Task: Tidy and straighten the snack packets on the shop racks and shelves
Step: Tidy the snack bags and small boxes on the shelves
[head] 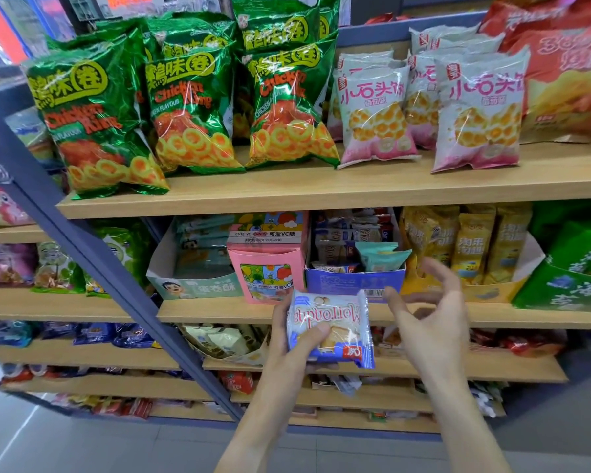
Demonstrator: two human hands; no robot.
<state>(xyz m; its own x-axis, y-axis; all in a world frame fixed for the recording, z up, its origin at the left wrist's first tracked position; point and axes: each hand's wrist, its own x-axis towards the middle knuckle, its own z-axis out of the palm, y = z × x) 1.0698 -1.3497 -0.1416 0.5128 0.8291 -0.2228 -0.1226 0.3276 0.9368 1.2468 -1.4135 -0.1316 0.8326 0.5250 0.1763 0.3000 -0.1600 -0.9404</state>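
Your left hand (289, 339) grips a small white-and-blue glossy film snack packet (330, 331), thumb pressed across its front face and the other fingers curled behind it, so the packet sits upside down with its red lettering inverted. Your right hand (430, 319) holds nothing; its fingers are loosely spread and bent, just beside the packet's right edge and apart from it.

Expect this packet to be light and puffy, with slick film that could slide under a loose thumb. What is inside looks like a soft cake or biscuit, so it probably crushes if you squeeze the middle. You do better pinching the flat crimped seams at the ends, or supporting it along both side edges.

The packet hangs in front of the second wooden shelf (219, 310), below an open blue cardboard display box (354, 279) that holds similar white packets and one teal packet (381, 256). That box looks the likely home. A pink candy carton (268, 264) stands touching its left side.
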